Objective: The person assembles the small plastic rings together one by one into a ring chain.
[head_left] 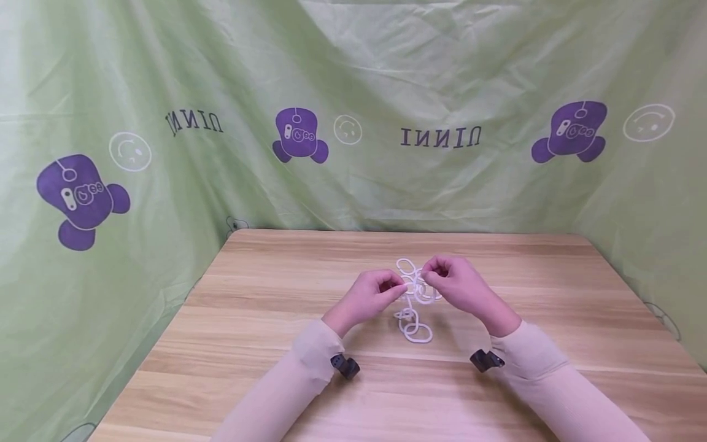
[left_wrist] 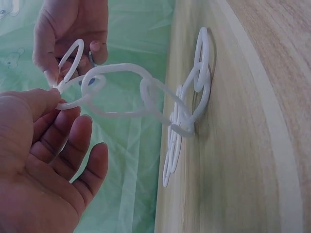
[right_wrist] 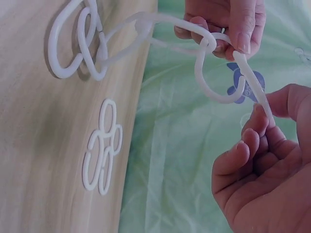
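Left hand [head_left: 371, 299] and right hand [head_left: 458, 285] each pinch one end link of the white plastic chain [head_left: 415, 301], stretched crosswise between them above the surface [head_left: 265, 319].

2 arms in long, close-fitting sleeves of pale beige knit, left sleeve [head_left: 287, 387] and right sleeve [head_left: 558, 380], each ending in a snug cuff at the wrist with soft folds of fabric bunched just behind it. 1 small black block-shaped device sits under each cuff: left wrist device [head_left: 345, 366] shows a rounded dark face with a few pale dots, right wrist device [head_left: 486, 360] looks angular, with a short projecting tab. Left hand [head_left: 371, 296] and right hand [head_left: 459, 283] are bare: no gloves, short plain nails in both wrist views.
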Action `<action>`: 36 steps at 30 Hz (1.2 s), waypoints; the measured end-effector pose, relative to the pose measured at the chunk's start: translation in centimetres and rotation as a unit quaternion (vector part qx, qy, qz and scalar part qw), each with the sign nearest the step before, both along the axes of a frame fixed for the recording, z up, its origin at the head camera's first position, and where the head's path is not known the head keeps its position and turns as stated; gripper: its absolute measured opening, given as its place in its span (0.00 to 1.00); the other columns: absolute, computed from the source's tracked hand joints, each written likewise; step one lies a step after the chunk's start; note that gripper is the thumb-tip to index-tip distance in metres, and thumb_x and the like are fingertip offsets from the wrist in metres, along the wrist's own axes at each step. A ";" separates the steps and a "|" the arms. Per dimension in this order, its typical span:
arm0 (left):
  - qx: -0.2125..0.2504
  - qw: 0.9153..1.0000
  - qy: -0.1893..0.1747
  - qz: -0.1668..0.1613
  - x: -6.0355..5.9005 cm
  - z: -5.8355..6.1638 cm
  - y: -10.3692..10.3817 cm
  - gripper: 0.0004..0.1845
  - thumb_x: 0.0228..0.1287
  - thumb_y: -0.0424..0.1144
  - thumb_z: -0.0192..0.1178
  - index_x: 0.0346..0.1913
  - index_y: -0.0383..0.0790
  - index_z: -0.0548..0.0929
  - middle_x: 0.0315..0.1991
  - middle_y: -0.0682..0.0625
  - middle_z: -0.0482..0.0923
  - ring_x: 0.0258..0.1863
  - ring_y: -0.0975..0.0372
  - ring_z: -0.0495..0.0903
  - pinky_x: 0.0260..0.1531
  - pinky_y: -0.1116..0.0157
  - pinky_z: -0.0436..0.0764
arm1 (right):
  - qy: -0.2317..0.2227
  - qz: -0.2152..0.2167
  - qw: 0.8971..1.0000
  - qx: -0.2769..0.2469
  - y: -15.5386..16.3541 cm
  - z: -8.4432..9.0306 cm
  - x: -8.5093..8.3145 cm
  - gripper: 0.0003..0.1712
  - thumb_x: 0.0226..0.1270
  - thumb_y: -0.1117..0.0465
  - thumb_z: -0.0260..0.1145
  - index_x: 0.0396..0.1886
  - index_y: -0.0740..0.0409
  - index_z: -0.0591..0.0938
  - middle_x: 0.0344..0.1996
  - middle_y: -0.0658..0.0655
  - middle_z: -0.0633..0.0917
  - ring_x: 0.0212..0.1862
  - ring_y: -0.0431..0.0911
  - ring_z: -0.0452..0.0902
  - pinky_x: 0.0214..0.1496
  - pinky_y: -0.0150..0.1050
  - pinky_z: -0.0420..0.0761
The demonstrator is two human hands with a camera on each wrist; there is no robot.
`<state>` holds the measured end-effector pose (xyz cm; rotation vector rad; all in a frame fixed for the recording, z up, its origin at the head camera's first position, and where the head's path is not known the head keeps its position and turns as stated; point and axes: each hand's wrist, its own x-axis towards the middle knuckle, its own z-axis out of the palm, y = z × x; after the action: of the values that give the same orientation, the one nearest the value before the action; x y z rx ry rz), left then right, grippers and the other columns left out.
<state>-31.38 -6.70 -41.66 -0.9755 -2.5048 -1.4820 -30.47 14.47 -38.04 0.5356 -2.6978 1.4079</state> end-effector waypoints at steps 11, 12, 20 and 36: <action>-0.006 1.000 -0.011 -0.009 0.1 -0.2 0.2 0.06 0.61 0.42 0.60 0.35 0.43 0.82 0.24 0.57 0.76 0.22 0.66 0.73 0.23 0.70 0.75 | 0.030 -0.021 0.999 0.013 -0.1 -0.3 0.0 0.05 0.61 0.59 0.60 0.32 0.56 0.79 0.23 0.52 0.77 0.26 0.46 0.70 0.25 0.37 0.71; -0.004 1.000 -0.007 -0.012 0.2 -0.1 0.3 0.06 0.61 0.42 0.60 0.35 0.43 0.82 0.24 0.57 0.76 0.23 0.66 0.73 0.24 0.70 0.75 | 0.032 -0.022 0.999 0.014 -0.2 -0.3 0.0 0.05 0.61 0.59 0.61 0.32 0.56 0.79 0.22 0.52 0.76 0.26 0.46 0.70 0.25 0.37 0.72; -0.009 1.000 0.000 -0.006 0.1 -0.1 0.3 0.07 0.59 0.45 0.61 0.33 0.46 0.82 0.26 0.59 0.77 0.26 0.67 0.74 0.28 0.70 0.76 | 0.035 -0.029 0.999 -0.018 -0.5 -0.3 0.1 0.08 0.62 0.56 0.61 0.33 0.56 0.79 0.24 0.53 0.77 0.28 0.46 0.70 0.26 0.37 0.71; 0.000 0.999 -0.013 0.044 -0.1 0.3 -0.4 0.07 0.61 0.46 0.59 0.33 0.47 0.82 0.24 0.57 0.77 0.25 0.63 0.74 0.25 0.69 0.74 | -0.005 0.029 0.994 -0.102 -1.0 -1.0 -0.2 0.13 0.64 0.56 0.61 0.37 0.62 0.76 0.27 0.58 0.75 0.23 0.46 0.68 0.20 0.34 0.71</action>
<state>-31.46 -7.12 -41.39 -0.8384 -2.5306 -1.4786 -30.65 13.46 -39.02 0.5957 -2.5233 1.6795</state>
